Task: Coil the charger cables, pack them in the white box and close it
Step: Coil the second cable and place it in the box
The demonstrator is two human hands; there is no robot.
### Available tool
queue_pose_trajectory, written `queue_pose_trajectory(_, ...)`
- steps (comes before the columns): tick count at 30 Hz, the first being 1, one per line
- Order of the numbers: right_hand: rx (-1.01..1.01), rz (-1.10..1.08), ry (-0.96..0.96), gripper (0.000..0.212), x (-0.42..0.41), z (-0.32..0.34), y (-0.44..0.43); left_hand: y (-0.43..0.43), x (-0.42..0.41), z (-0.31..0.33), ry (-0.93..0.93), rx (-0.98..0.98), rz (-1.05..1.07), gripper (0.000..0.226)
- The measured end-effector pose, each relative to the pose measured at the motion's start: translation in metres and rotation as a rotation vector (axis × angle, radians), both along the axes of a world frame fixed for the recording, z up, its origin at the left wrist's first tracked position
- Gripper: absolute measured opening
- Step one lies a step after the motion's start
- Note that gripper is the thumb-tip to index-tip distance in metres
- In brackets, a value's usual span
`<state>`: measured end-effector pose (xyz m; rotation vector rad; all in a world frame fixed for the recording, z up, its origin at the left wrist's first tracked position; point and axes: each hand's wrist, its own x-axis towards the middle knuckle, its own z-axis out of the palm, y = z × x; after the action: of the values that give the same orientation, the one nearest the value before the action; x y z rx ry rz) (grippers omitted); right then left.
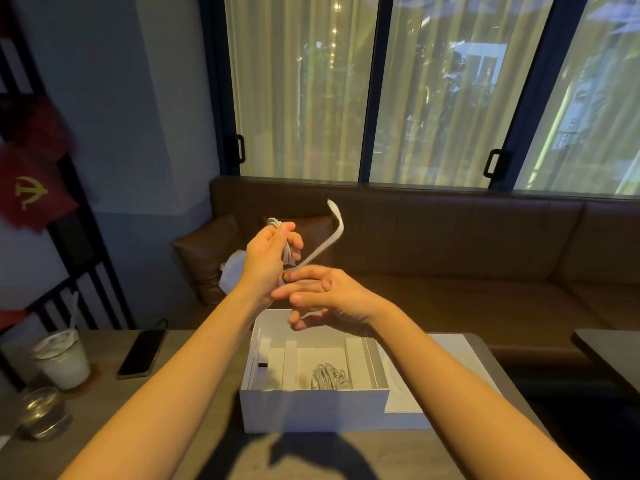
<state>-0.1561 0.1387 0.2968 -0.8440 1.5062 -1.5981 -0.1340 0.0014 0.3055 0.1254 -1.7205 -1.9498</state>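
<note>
While my left hand (pixel 266 254) is closed around a white cable coil (pixel 286 251) above the white box (pixel 311 407), my right hand (pixel 332 296) is loosely open, fingertips touching the blurred loose end (pixel 332 233), which points up and away. Second coil (pixel 329 377) lies inside the box. Phone (pixel 142 353) and cup (pixel 62 362) sit left.

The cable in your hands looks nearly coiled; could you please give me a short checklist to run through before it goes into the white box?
1. Coil held: left hand grips the bundled cable: ok.
2. Loose end wrapped: tail sticks up free: not ok.
3. Right hand on the tail: blurred, cannot tell.
4. White box open: ok.
5. Room inside: one coiled cable already there, space beside it: ok.
6. Lid within reach, right of the box: ok.
</note>
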Motion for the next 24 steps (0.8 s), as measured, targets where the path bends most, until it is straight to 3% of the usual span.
queue_pose_trajectory(3, -0.019, -0.186, 0.061, 0.035, -0.001, 0.005, -0.004, -0.002, -0.002, -0.008, -0.135, -0.183, 0.047, 0.021)
queue_pose_trajectory(8, 0.012, -0.454, 0.365, 0.015, -0.023, 0.009, 0.001, -0.001, 0.001, -0.025, -0.256, -0.329, -0.182, 0.038)
queue_pose_trajectory(10, 0.033, -0.514, 0.49, 0.01, -0.031, 0.006, 0.004, -0.004, 0.002, -0.029, -0.255, -0.258, -0.33, 0.042)
queue_pose_trajectory(14, 0.128, -0.496, 0.691, 0.016, -0.044, -0.01, 0.012, -0.013, 0.005, -0.023, -0.221, 0.128, -0.573, 0.036)
queue_pose_trajectory(16, 0.109, -0.507, 0.721, 0.018, -0.044, -0.019, 0.012, -0.013, 0.009, -0.018, -0.231, 0.143, -0.691, 0.038)
queue_pose_trajectory(20, -0.011, -0.61, 0.547, 0.018, -0.038, -0.028, 0.004, -0.015, 0.011, -0.014, -0.258, 0.126, -0.761, 0.047)
queue_pose_trajectory(24, -0.236, -0.49, 0.008, 0.028, -0.033, -0.038, -0.007, -0.023, 0.005, -0.019, -0.163, 0.392, -0.891, 0.039)
